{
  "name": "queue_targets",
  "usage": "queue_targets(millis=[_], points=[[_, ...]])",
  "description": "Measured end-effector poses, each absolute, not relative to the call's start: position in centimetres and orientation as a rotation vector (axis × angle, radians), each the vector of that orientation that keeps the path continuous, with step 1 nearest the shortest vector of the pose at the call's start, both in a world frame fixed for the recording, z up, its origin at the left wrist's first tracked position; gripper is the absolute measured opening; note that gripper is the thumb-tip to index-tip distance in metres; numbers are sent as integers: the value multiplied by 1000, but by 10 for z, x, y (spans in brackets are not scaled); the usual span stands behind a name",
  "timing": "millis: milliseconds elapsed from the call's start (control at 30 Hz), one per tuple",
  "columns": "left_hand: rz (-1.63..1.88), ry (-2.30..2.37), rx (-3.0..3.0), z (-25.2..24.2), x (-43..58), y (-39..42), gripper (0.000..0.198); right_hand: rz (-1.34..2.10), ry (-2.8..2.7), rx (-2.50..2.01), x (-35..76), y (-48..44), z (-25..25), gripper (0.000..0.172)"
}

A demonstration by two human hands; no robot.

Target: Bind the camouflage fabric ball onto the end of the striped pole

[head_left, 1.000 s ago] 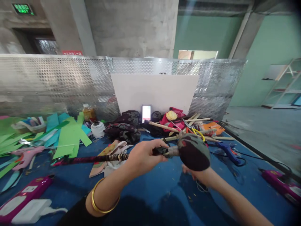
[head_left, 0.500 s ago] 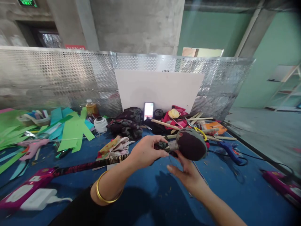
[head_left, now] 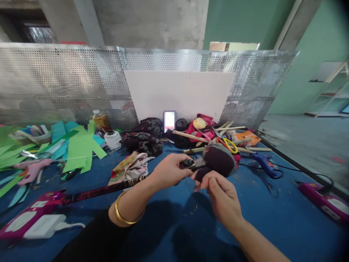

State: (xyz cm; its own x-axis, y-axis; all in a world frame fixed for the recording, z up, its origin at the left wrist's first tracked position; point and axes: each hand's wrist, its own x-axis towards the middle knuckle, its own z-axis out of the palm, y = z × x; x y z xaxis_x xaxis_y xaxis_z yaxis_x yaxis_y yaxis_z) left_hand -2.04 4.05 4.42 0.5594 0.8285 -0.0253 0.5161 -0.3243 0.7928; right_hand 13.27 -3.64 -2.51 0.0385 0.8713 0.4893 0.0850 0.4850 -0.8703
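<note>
left hand (head_left: 170, 170): grip closed around the wrapped stick (head_left: 109, 188), just behind its padded head (head_left: 218, 160).
right hand (head_left: 222, 198): grip closed, fingers pinching the cloth at the padded head's underside.
padded head: dark cloth ball at the stick's right end, held above the blue tabletop (head_left: 272, 218) between both hands.
wrapped stick: slants down to the left, far end by a magenta power strip (head_left: 27, 218).
behind the head: yellow-handled scissors (head_left: 229, 145), 1 blue glue gun (head_left: 263, 164).
far left: green paper strips (head_left: 81, 149).

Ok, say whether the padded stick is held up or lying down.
Held up: left hand grips the stick, right hand pinches under its padded head.
</note>
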Motion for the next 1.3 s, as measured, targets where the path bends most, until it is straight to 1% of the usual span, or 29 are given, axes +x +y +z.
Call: queue_targets(millis=[67, 167, 233, 333, 600, 733, 833, 933, 1000, 1133, 1300], points=[[495, 1057, 2029, 40, -19, 42, 28, 787, -1383, -930, 131, -36, -25, 35], [515, 1071, 2070, 31, -18, 45, 27, 484, -1591, -1005, 128, -43, -25, 28], [537, 1107, 2107, 26, -16, 45, 27, 272, -1713, -967, 125, -47, -24, 24], [556, 1183, 2176, 23, -15, 43, 29, 130, -1770, -926, 122, -49, -24, 22], [432, 1280, 2341, 20, -11, 43, 28, 141, -1818, -994, 122, -46, -30, 24], [355, 1320, 2509, 21, -11, 40, 24, 174, -1884, -1056, 130, -43, -15, 26], [332, 1284, 2640, 24, -12, 35, 20, 60, -1973, -1188, 144, -37, 8, 26], [324, 1204, 2730, 26, -12, 31, 23, -104, -2019, -1349, 158, -28, 29, 29], [282, 1150, 2800, 25, -11, 30, 23, -146, -2073, -1397, 164, -20, 38, 30], [146, 1075, 2948, 23, -8, 27, 21, -160, -2186, -1440, 166, -1, 39, 28], [71, 1031, 3043, 26, -6, 26, 25, -156, -2195, -1523, 170, 14, 31, 26]])
